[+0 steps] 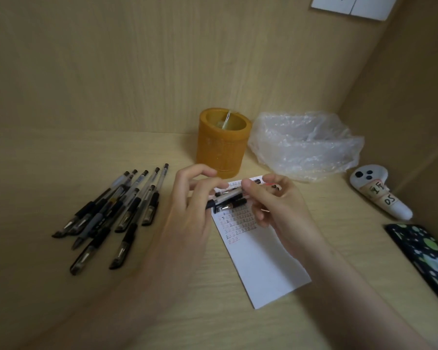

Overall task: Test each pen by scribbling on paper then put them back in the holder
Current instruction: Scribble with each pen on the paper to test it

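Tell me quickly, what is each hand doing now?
Left hand: pinches the pen.
Right hand: grips the same pen, above the paper.

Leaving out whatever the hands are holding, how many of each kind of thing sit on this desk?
Pens in the pile: 7, though they overlap
Pen holder: 1
Paper sheet: 1
Plastic bag: 1
White controller: 1
Patterned phone: 1
Total: 12
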Demonstrator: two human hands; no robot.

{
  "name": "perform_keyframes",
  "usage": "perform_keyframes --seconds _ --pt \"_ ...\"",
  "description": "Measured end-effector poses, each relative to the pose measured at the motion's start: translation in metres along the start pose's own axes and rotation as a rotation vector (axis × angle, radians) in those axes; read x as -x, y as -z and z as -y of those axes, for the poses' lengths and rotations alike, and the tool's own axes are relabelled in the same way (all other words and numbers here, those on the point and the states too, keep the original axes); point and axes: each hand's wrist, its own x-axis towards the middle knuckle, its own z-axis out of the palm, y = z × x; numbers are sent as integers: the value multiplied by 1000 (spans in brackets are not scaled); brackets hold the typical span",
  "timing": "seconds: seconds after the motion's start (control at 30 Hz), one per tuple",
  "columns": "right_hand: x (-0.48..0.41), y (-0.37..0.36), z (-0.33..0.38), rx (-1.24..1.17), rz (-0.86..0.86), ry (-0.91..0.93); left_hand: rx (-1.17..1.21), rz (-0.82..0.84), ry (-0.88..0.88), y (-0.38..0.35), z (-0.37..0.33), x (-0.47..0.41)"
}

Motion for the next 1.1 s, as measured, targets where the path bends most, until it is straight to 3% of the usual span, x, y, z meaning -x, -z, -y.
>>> perform_keyframes --seconds 0.2,0.47,0.83,0.97,1.1 --pt "8 -2 -4 -74 314 -26 130 45 10 -2 -4 4" --pt "7 3 0 -120 247 65 140 363 377 -1 0 3" --pt "11 3 -15 -3 373 125 400 429 388 -1 -6 4" --pt "8 8 -14 -83 341 110 221 409 435 -2 -2 5" --pt "3 24 -10 -127 160 80 125 440 450 -5 1 8"
